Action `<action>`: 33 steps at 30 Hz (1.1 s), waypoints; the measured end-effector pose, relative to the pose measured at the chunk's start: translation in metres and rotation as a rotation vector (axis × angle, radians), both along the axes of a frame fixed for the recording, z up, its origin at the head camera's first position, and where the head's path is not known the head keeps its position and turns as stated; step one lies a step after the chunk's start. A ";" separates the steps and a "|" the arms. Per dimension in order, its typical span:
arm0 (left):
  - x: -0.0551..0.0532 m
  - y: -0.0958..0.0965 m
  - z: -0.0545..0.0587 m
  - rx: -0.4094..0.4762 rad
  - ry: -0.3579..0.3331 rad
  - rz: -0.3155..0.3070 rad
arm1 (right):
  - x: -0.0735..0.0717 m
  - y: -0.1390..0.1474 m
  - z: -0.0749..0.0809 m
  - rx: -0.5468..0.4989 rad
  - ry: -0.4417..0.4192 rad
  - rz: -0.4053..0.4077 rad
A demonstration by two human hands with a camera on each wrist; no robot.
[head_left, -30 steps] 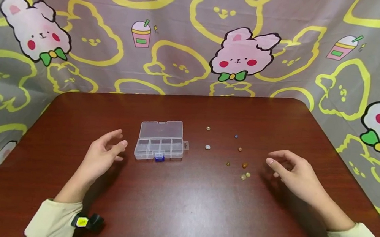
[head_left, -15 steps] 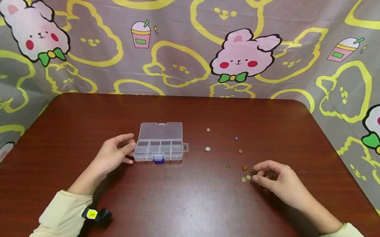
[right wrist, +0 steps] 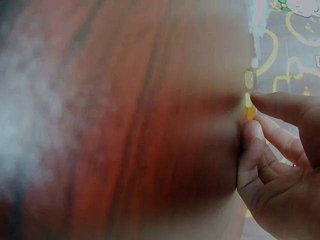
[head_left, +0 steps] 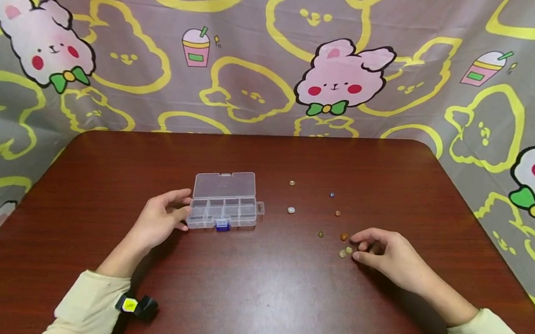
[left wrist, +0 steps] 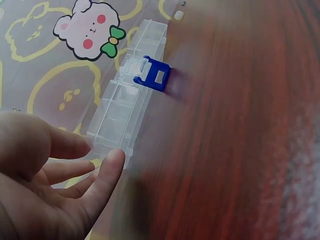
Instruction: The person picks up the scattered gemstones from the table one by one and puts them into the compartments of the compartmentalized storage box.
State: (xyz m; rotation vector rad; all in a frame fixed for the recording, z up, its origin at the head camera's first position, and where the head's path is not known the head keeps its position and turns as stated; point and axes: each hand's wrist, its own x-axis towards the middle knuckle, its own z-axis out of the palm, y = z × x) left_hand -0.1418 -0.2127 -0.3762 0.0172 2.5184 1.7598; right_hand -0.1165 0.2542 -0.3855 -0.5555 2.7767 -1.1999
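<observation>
A clear plastic compartment box (head_left: 222, 211) with a blue latch (head_left: 222, 225) lies on the table, its lid raised at the back. My left hand (head_left: 158, 218) touches the box's left end with relaxed fingers; the left wrist view shows the thumb (left wrist: 112, 165) at its near corner. My right hand (head_left: 394, 260) is low beside a cluster of small bead-like stones, thumb and forefinger apart. Closest to its fingertips are a pale yellow stone (head_left: 348, 250), an orange-brown stone (head_left: 344, 237) and a pale clear stone (head_left: 342, 254). Its other fingers are curled loosely.
More small stones are scattered right of the box: a white one (head_left: 291, 210), a pale one (head_left: 292, 183), a blue one (head_left: 332, 195), a small orange one (head_left: 338, 213) and an olive one (head_left: 320, 234). A patterned cloth (head_left: 260, 42) hangs behind the brown table (head_left: 244, 304).
My left hand has moved right to the box's left end. My right hand has moved left and down to the stones. The box and stones stay in place.
</observation>
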 end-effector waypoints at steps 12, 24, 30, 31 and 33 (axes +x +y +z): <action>-0.005 0.002 0.000 -0.054 0.040 -0.021 | -0.003 -0.002 -0.002 0.046 0.029 0.007; -0.007 0.004 -0.004 -0.067 0.078 -0.038 | -0.003 -0.005 -0.002 0.049 0.033 0.005; -0.006 0.004 -0.004 -0.077 0.093 -0.048 | -0.003 -0.005 -0.003 0.045 0.041 0.005; -0.006 0.004 -0.004 -0.079 0.092 -0.048 | -0.003 -0.005 -0.003 0.044 0.044 0.007; -0.006 0.004 -0.004 -0.086 0.092 -0.052 | -0.003 -0.005 -0.004 0.042 0.054 0.009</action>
